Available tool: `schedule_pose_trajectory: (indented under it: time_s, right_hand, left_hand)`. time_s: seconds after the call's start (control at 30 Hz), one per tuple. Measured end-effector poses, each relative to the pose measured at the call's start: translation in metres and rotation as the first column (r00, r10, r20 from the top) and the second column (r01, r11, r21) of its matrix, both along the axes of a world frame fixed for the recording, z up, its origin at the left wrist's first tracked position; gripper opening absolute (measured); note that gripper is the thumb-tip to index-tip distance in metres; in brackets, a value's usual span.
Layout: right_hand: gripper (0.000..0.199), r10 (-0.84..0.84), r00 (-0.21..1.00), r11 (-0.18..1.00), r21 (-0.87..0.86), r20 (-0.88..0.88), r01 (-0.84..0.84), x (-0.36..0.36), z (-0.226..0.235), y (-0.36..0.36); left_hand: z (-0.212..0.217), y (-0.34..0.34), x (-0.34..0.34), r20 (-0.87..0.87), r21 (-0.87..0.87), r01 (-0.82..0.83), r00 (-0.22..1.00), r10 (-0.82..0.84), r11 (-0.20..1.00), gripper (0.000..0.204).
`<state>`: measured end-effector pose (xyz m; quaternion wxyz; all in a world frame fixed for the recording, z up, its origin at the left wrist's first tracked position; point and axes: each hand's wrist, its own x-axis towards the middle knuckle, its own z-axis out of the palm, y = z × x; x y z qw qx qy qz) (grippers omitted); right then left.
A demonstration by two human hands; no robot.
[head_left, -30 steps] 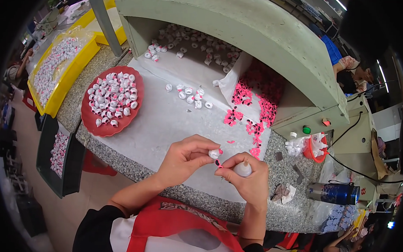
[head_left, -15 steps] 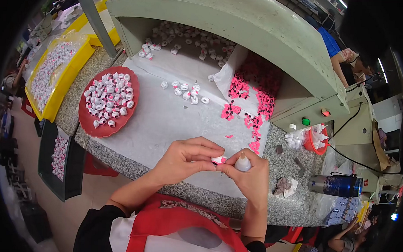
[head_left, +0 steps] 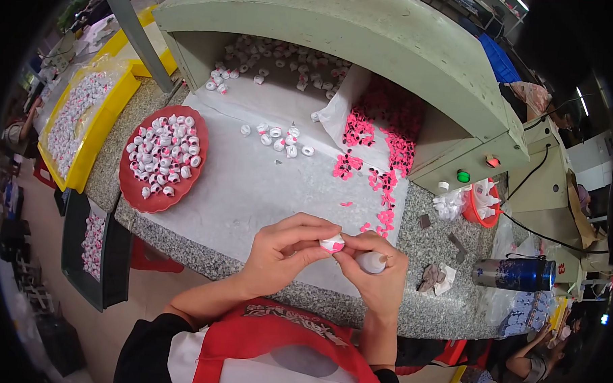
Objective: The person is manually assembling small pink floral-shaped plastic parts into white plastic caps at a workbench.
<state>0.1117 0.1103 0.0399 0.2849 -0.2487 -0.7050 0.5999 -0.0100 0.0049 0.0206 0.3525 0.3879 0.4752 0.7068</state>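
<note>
My left hand (head_left: pixel 285 253) and my right hand (head_left: pixel 378 275) meet over the near edge of the granite table (head_left: pixel 423 317). Between their fingertips they pinch a small white piece with a pink part (head_left: pixel 331 244). My right hand also holds a small white rounded bottle (head_left: pixel 371 263) in its palm. A red plate (head_left: pixel 134 185) with several white-and-pink pieces lies to the left. Loose white pieces (head_left: pixel 278 138) and pink stickers (head_left: pixel 381 184) lie on the white sheet (head_left: pixel 252 189) ahead.
A green machine hood (head_left: pixel 366 31) arches over the back, with more pieces under it and a green button (head_left: pixel 463 176). Yellow trays (head_left: pixel 86 123) stand at the left, a dark bin (head_left: pixel 92 245) below them. A blue bottle (head_left: pixel 516 273) lies at the right.
Both hands stayed together near the table edge; the small piece has been pressed closer between the fingertips. The view has shifted slightly.
</note>
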Motion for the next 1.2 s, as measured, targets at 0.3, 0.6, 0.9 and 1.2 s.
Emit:
schedule_pose_trajectory:
  time_s: [0.3,0.6,0.9,1.2]
  right_hand:
    - [0.021,-0.006,1.0,0.995,0.097,-0.011,0.007,0.0,-0.003,-0.001]
    - [0.014,-0.024,0.997,1.0,-0.004,0.074,0.024,-0.002,-0.002,-0.002]
    - [0.02,0.0,0.998,0.995,0.099,0.07,-0.007,-0.003,-0.012,0.004]
    - [0.022,0.035,0.987,0.996,-0.075,-0.158,-0.047,0.0,-0.02,0.005]
  left_hand:
    - [-0.005,0.0,0.008,-0.005,0.016,-0.061,0.998,0.062,0.998,0.024]
    - [-0.007,0.0,0.007,0.011,0.016,-0.068,0.998,0.068,0.998,0.023]
    - [-0.018,0.003,-0.009,0.508,-0.12,0.153,0.858,-0.072,0.981,0.026]
    - [-0.007,0.002,-0.003,0.404,-0.087,0.118,0.912,-0.073,0.989,0.022]
